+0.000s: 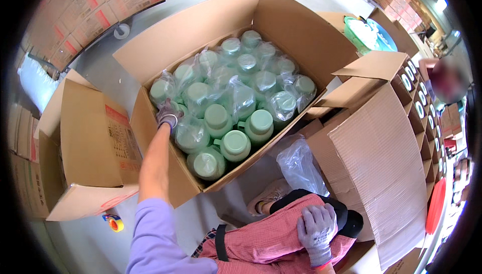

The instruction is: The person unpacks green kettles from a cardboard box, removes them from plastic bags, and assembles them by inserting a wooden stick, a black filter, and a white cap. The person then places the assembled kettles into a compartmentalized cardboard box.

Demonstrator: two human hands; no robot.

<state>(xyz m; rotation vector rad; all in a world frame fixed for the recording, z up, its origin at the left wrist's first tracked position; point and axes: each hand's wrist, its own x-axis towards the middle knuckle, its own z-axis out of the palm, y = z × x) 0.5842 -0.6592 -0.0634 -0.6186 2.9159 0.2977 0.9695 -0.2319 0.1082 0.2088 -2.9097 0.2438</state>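
A large open cardboard box [301,23] holds several pale green jugs, many wrapped in clear plastic bags. My left hand [167,114], in a grey glove, reaches over the box's left side. Its fingers are bent onto the clear plastic bag [165,80] around a jug at the left edge; the fingertips are partly hidden. Nearer to me stand bare jugs with round lids, among them a jug [236,144] with a side handle. My right hand [317,229], also gloved, lies on my knee with its fingers spread, holding nothing.
To the left stands another open carton [90,138], with a tape roll [115,223] on the floor. A carton [381,158] and a divided box of white-topped items [420,109] stand at the right. Loose clear plastic [300,166] lies by my foot. Another person [444,80] is far right.
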